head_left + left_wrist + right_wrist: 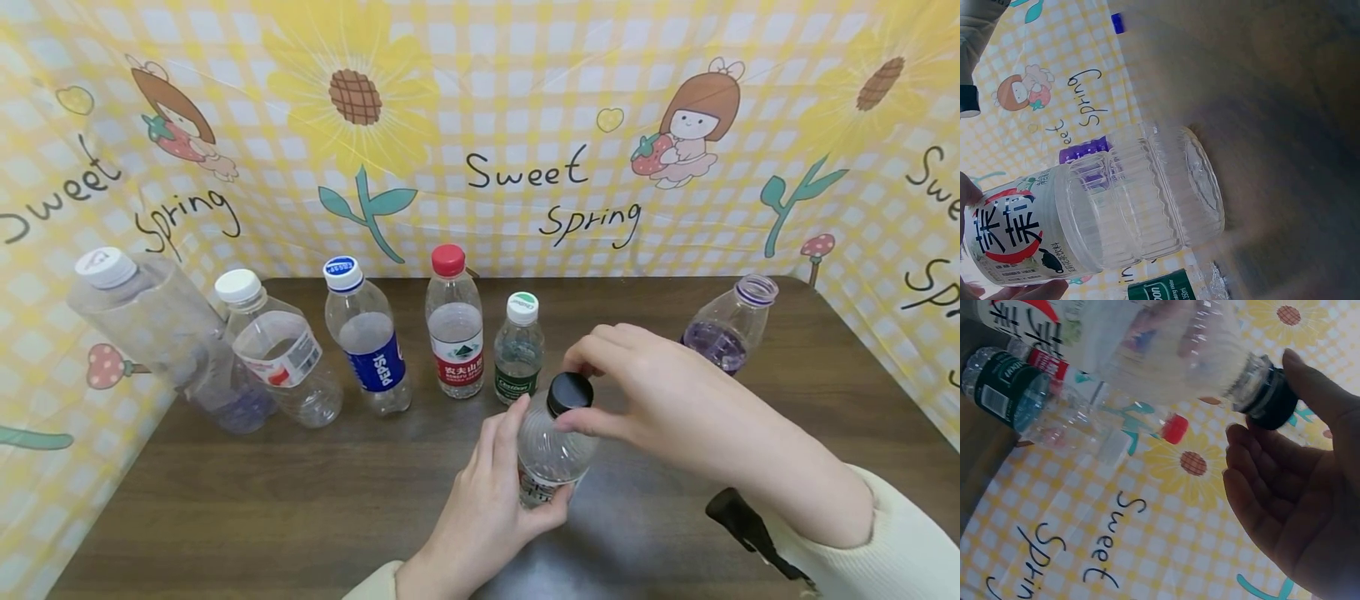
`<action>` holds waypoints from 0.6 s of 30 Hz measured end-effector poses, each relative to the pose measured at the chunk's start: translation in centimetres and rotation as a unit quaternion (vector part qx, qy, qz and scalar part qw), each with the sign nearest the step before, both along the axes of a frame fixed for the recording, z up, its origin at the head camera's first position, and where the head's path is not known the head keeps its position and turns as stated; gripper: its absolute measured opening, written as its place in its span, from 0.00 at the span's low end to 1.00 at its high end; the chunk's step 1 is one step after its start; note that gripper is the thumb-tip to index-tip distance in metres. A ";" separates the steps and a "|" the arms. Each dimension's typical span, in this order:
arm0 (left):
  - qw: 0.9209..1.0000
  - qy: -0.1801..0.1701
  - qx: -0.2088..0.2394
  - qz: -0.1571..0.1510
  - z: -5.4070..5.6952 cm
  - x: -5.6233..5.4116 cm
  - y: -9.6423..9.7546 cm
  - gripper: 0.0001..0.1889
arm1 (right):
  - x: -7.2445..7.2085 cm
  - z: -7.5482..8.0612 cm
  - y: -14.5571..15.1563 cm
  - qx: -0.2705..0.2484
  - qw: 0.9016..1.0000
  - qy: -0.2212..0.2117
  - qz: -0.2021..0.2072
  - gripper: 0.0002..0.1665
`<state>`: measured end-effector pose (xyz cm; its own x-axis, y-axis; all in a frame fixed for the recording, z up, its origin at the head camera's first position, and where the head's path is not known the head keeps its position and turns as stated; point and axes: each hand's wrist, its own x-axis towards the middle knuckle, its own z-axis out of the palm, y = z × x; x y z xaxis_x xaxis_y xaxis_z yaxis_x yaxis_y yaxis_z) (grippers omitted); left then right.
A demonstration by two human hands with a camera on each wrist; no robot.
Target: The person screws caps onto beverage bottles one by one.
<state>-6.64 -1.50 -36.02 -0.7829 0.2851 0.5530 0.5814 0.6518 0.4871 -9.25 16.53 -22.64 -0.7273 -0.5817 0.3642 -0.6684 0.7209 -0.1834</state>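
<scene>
My left hand grips a clear plastic bottle around its label, the thumb on the near side. In the left wrist view the bottle's ribbed lower part and white label with red and black print show. My right hand is over the bottle's neck and pinches its black cap between thumb and index finger. The right wrist view shows the thumb on one side of the black cap, the index finger on the other, and the remaining fingers loosely bent. The cap sits on the neck.
Beyond the hands stand a small green-label bottle, a red-capped bottle, a Pepsi bottle, a white-capped bottle and a large bottle. At right is an uncapped bottle with purple contents. Patterned cloth surrounds the table.
</scene>
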 end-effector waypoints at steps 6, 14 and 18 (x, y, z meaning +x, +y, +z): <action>1.000 -0.005 -0.001 -0.003 0.0 0.0 0.0 0.50 | 0.1 0.0 -0.5 0.017 0.997 -0.046 -0.066 0.24; 1.000 0.011 -0.006 0.002 -0.1 -0.1 0.0 0.50 | -0.4 0.3 1.2 0.015 0.991 -0.116 0.064 0.36; 1.000 0.019 -0.008 0.005 -0.1 -0.2 0.0 0.50 | -0.5 0.3 1.7 0.021 0.988 -0.089 0.121 0.35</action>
<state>-6.81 -1.45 -36.15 -0.7643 0.2868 0.5776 0.5929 0.6649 0.4543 -9.76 18.28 -22.29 -0.6159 -0.7580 0.2147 -0.7815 0.5534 -0.2882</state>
